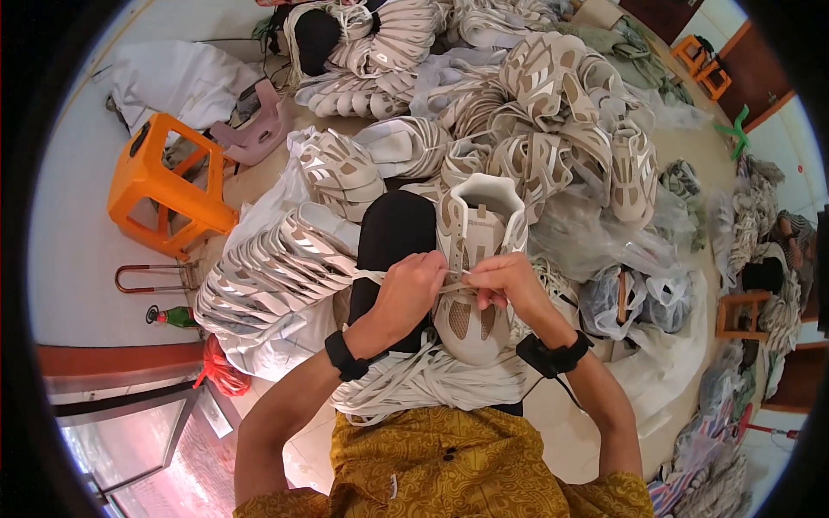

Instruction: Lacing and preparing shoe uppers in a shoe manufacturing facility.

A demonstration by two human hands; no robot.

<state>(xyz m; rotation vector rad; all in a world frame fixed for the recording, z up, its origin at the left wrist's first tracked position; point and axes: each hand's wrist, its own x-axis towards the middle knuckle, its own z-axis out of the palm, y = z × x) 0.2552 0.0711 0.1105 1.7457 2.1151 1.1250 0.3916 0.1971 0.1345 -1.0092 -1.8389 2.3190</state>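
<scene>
A beige and white sneaker [471,330] points its toe toward me, beside a black rounded pad [395,226]. Over the lower eyelets, my left hand [409,292] pinches a pale shoelace, part of which trails out to its left. My right hand [508,283] is closed on the same lace at the shoe's other side, and a short stretch of it shows between my fingertips. Across my lap lies a thick bundle of loose white laces [427,376]. Both my wrists wear black bands.
Left of the pad is a nested row of shoe uppers [281,281]. More shoes pile up [540,164] ahead, among clear plastic bags [635,298]. An orange stool [164,186] and a green bottle [177,318] stand at left, a wooden stool [741,316] at right.
</scene>
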